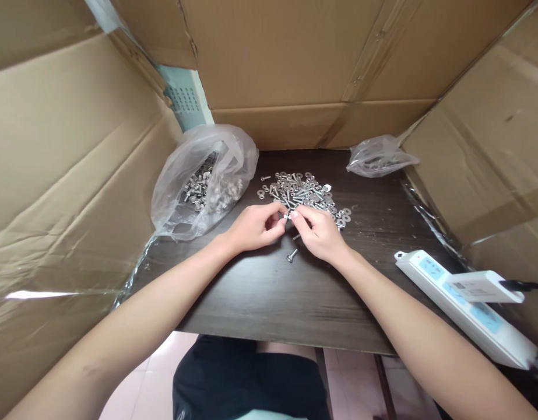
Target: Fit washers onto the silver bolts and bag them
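Observation:
Between the fingertips of both hands is a small shiny bolt, mostly covered by the fingers. My left hand pinches it from the left, thumb and forefinger closed on it. From the other side my right hand grips it with thumb and forefinger. Any nut or washer on it is too small to make out. Just beyond the hands spreads a loose pile of bolts, nuts and washers. A single bolt lies on the table nearer to me, and another piece is partly hidden beside my right hand.
An open clear plastic bag holding many bolts stands at the left. A smaller plastic bag lies at the back right. On the right, a white power strip carries a plugged-in adapter. Cardboard walls enclose the dark table.

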Demonstrator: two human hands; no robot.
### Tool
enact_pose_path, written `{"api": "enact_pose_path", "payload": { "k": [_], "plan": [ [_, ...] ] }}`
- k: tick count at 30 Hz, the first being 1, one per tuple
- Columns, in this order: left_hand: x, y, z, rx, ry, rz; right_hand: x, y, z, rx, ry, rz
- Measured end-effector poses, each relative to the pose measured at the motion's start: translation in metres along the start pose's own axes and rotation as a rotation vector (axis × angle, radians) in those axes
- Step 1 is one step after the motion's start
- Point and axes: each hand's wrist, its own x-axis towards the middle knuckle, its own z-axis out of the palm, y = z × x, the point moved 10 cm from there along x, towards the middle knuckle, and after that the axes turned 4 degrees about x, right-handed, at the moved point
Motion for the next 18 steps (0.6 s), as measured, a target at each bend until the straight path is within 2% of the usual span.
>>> {"api": "enact_pose_path", "payload": {
  "k": [18],
  "plan": [
    [-0.0001,-0.0002,0.0011,0.002,-0.017,-0.003,0.0001,-0.0009,0.0026,0.001,-0.021,-0.012]
  ]
}}
